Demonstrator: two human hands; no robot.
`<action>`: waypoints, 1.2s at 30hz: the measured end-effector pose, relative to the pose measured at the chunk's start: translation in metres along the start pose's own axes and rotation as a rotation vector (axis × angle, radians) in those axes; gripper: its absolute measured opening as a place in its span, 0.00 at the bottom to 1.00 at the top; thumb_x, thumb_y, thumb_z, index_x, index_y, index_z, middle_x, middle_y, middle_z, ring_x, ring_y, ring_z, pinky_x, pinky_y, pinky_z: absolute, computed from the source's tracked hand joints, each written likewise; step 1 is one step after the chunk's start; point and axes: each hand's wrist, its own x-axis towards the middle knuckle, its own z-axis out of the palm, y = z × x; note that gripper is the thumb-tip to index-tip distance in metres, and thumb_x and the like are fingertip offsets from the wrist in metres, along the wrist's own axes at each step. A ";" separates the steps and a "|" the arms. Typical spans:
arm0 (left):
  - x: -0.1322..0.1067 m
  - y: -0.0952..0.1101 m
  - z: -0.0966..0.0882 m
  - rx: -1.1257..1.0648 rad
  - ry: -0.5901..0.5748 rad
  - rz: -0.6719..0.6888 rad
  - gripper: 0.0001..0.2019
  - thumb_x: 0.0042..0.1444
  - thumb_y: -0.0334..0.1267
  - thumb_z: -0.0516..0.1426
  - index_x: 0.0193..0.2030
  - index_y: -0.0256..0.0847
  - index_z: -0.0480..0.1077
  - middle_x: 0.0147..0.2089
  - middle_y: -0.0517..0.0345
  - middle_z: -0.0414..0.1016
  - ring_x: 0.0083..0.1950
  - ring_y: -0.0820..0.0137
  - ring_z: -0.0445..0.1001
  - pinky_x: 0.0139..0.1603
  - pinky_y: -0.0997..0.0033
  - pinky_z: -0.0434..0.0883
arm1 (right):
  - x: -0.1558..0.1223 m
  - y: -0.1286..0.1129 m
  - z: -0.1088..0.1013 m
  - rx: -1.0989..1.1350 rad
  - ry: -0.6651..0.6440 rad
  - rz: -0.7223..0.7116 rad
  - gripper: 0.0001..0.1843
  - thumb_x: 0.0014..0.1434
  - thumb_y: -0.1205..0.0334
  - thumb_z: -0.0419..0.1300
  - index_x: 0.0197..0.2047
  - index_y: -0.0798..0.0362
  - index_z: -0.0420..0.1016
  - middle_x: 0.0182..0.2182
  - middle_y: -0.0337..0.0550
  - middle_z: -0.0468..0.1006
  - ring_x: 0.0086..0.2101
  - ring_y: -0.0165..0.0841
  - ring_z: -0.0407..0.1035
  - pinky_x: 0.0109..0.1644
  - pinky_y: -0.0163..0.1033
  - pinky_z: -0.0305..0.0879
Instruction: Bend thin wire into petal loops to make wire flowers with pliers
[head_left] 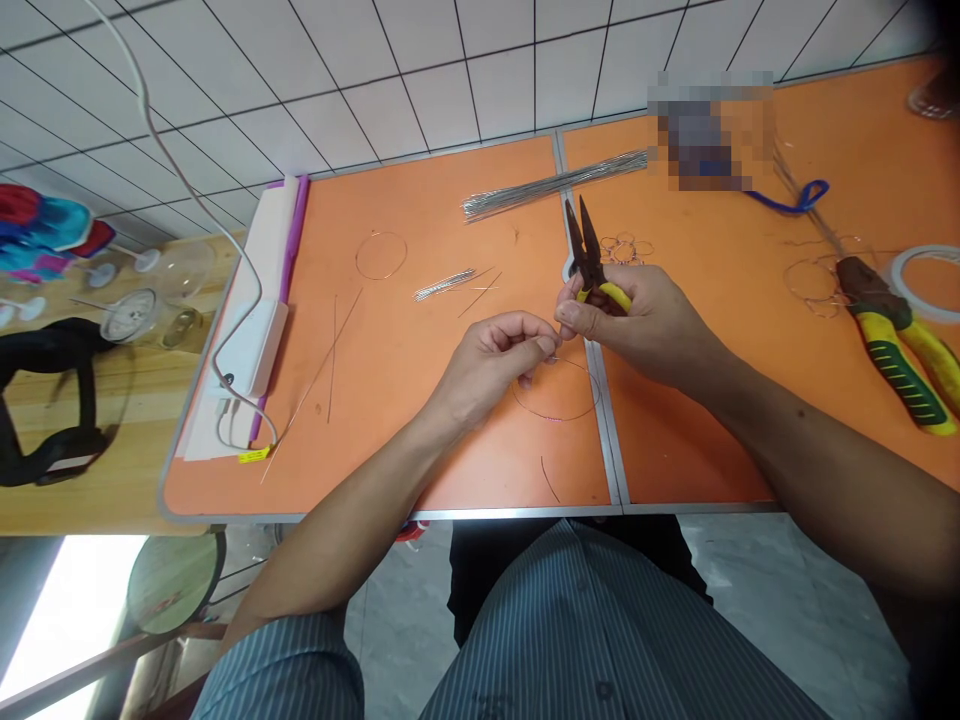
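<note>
A thin wire ring with a small coiled stretch at its lower side hangs from the fingers of my left hand, which pinches it between thumb and forefinger. My right hand is closed around needle-nose pliers with yellow grips, their dark jaws slightly apart and pointing away from me. Its thumb and forefinger meet close to the left fingertips; whether they also touch the wire cannot be made out. Several small wire loops lie just beyond the right hand.
On the orange table lie a long wire bundle, a short wire bundle, another wire ring and loose wires. Larger pliers rest at the right. A white power strip with a cable is at the left.
</note>
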 end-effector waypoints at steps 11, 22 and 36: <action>0.004 -0.002 -0.004 0.028 -0.012 0.020 0.03 0.50 0.35 0.70 0.31 0.41 0.82 0.33 0.58 0.80 0.35 0.73 0.72 0.35 0.71 0.67 | -0.002 -0.007 0.001 -0.101 -0.040 -0.028 0.10 0.67 0.54 0.69 0.37 0.49 0.79 0.29 0.38 0.79 0.30 0.34 0.67 0.36 0.42 0.60; 0.004 0.004 -0.008 -0.019 0.008 -0.039 0.05 0.50 0.36 0.71 0.29 0.40 0.80 0.30 0.60 0.76 0.29 0.76 0.68 0.30 0.73 0.65 | -0.009 -0.001 -0.005 -0.277 -0.033 -0.083 0.24 0.80 0.41 0.55 0.48 0.50 0.83 0.40 0.44 0.86 0.41 0.41 0.78 0.47 0.43 0.65; 0.007 0.002 -0.018 -0.034 0.131 -0.107 0.07 0.48 0.38 0.71 0.30 0.41 0.80 0.29 0.62 0.74 0.29 0.77 0.66 0.30 0.74 0.65 | -0.022 0.000 -0.037 -1.137 -0.150 -0.138 0.13 0.80 0.51 0.62 0.50 0.51 0.81 0.46 0.53 0.84 0.45 0.44 0.75 0.32 0.44 0.47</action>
